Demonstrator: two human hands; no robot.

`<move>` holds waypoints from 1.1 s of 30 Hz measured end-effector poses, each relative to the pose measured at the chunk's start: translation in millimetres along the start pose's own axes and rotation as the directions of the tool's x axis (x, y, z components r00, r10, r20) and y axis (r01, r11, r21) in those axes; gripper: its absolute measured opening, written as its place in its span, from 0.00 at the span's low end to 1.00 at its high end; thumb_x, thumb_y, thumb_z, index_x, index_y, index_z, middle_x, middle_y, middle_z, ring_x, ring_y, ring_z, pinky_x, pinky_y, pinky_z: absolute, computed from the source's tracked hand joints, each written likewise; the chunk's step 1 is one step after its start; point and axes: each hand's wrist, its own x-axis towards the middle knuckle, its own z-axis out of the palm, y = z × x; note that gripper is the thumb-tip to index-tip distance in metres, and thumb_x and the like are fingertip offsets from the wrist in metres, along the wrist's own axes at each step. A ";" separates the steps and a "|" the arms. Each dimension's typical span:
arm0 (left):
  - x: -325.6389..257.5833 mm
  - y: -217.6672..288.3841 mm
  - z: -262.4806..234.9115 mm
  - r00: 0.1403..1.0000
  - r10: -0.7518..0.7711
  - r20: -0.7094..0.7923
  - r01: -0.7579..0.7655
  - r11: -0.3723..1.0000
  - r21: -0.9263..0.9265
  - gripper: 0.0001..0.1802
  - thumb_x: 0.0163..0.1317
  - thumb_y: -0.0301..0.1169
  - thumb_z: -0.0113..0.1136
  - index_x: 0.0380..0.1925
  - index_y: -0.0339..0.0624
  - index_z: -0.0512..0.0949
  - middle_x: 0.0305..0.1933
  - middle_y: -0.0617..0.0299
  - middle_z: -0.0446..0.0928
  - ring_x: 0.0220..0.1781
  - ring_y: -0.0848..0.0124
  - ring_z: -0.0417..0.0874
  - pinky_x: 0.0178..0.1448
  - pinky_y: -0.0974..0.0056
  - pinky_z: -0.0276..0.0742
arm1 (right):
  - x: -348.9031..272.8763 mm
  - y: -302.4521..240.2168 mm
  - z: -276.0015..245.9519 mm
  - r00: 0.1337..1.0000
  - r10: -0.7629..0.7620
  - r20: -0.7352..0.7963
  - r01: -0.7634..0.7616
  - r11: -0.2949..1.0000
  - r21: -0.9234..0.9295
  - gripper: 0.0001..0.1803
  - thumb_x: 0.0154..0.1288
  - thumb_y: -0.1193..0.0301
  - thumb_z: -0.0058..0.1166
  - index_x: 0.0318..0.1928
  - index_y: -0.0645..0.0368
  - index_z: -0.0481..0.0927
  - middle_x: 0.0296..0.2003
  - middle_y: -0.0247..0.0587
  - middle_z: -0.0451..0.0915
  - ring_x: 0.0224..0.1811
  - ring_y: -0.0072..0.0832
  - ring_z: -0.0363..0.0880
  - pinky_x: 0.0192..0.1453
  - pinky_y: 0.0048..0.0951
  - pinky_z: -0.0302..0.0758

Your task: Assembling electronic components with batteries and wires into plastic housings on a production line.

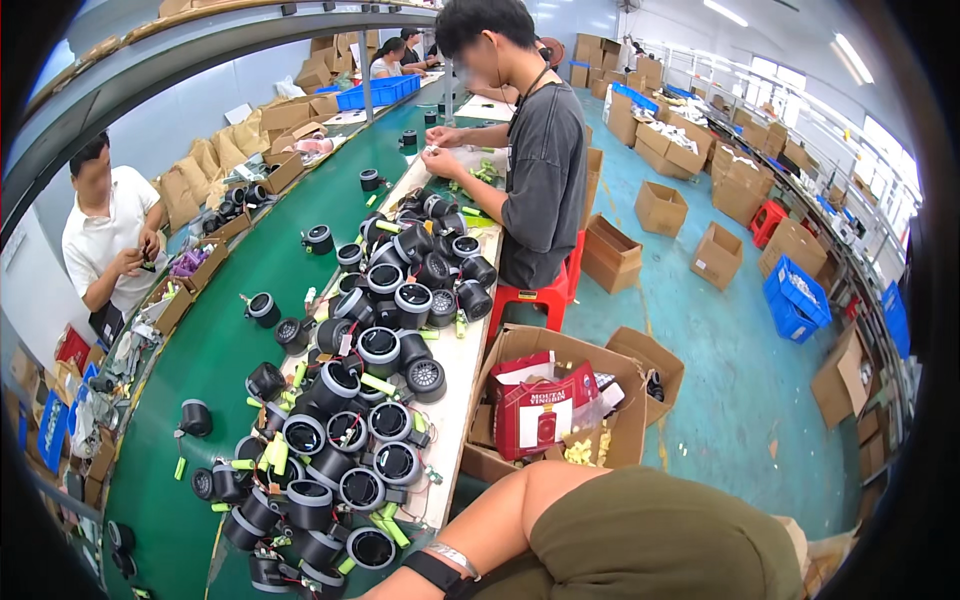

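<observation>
My forearm (485, 525), apparently the right, reaches from an olive sleeve (660, 535) to the lower edge. A silver bracelet (455, 557) and a black wristband (432, 573) circle its wrist. Both my hands are outside the picture, so whatever they hold is hidden. Nearest the wrist lies a large heap of black cylindrical housings with grey rims (304, 434); some show spoked, wheel-like ends (426, 378). Light green cylinders (275, 452) and small wired parts are scattered among them. The heap covers a pale board (455, 400) and part of the green tabletop (160, 400).
A co-worker in dark grey (550, 140) sits on a red stool (535, 300), handling small parts. Another person in white (115, 230) works across the table. Beside me stands an open carton (630, 425) holding a red box (545, 410). A metal shelf frame (200, 60) spans overhead.
</observation>
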 end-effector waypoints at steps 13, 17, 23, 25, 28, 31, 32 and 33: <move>-2.8 3.5 -10.0 0.985 0.012 -0.175 -0.012 1.000 0.001 0.24 0.59 0.42 0.60 0.48 0.35 0.69 0.43 0.58 0.74 0.43 0.68 0.76 0.46 0.66 0.72 | 12.5 3.2 17.4 0.993 -0.042 0.110 0.024 0.987 0.158 0.05 0.60 0.73 0.45 0.29 0.60 0.71 0.22 0.39 0.70 0.25 0.36 0.71 0.28 0.34 0.68; -5.0 11.7 -7.6 0.982 0.033 -0.185 -0.032 0.999 0.009 0.23 0.59 0.43 0.60 0.45 0.37 0.70 0.42 0.59 0.74 0.41 0.69 0.76 0.43 0.67 0.71 | 20.9 7.1 25.7 0.992 -0.078 0.104 0.048 0.964 0.261 0.05 0.59 0.74 0.45 0.29 0.63 0.70 0.20 0.43 0.70 0.23 0.40 0.71 0.26 0.36 0.68; -4.6 12.5 -27.2 0.999 -0.033 0.021 0.031 0.996 0.083 0.29 0.57 0.48 0.61 0.47 0.34 0.70 0.44 0.58 0.74 0.43 0.69 0.75 0.45 0.66 0.71 | 21.2 14.4 19.3 0.987 0.010 0.160 -0.037 0.985 0.166 0.07 0.59 0.72 0.47 0.33 0.64 0.69 0.22 0.44 0.71 0.24 0.41 0.71 0.27 0.36 0.68; -4.8 19.6 -3.2 0.993 0.109 -0.046 -0.104 0.989 0.105 0.33 0.57 0.48 0.61 0.52 0.30 0.68 0.48 0.54 0.73 0.47 0.66 0.75 0.49 0.65 0.71 | 23.2 22.4 22.2 0.984 0.167 0.057 -0.176 0.957 0.231 0.07 0.61 0.70 0.46 0.36 0.61 0.69 0.26 0.45 0.71 0.29 0.42 0.71 0.33 0.37 0.69; 1.5 2.8 -18.5 0.989 0.120 -0.090 -0.118 0.993 0.028 0.34 0.60 0.46 0.57 0.55 0.28 0.65 0.53 0.48 0.70 0.52 0.62 0.72 0.54 0.62 0.68 | 17.8 21.8 28.8 0.947 0.303 0.104 -0.319 0.873 0.368 0.07 0.63 0.70 0.45 0.38 0.61 0.70 0.26 0.46 0.71 0.30 0.44 0.72 0.36 0.40 0.69; 6.4 -8.6 -30.0 0.985 0.166 -0.049 -0.170 0.980 -0.107 0.30 0.63 0.42 0.52 0.57 0.29 0.62 0.55 0.48 0.68 0.55 0.59 0.71 0.57 0.59 0.66 | 10.2 22.2 45.4 0.935 0.237 0.263 -0.330 0.852 0.406 0.06 0.63 0.72 0.45 0.40 0.59 0.69 0.30 0.47 0.72 0.33 0.44 0.72 0.37 0.38 0.70; 5.3 -9.4 -31.0 0.990 0.126 -0.059 -0.132 0.986 -0.099 0.33 0.62 0.44 0.54 0.59 0.29 0.60 0.56 0.47 0.67 0.55 0.59 0.71 0.58 0.58 0.66 | 5.4 25.2 51.4 0.916 0.285 0.282 -0.377 0.852 0.363 0.05 0.59 0.73 0.46 0.36 0.60 0.69 0.30 0.46 0.71 0.35 0.42 0.72 0.38 0.37 0.70; 6.6 -5.9 -24.9 0.994 0.078 -0.082 -0.085 0.992 -0.089 0.36 0.62 0.45 0.55 0.61 0.29 0.57 0.58 0.47 0.66 0.55 0.59 0.71 0.59 0.57 0.66 | 4.4 26.6 56.2 0.892 0.333 0.304 -0.427 0.843 0.328 0.04 0.55 0.74 0.48 0.32 0.61 0.69 0.31 0.45 0.70 0.36 0.41 0.71 0.40 0.36 0.71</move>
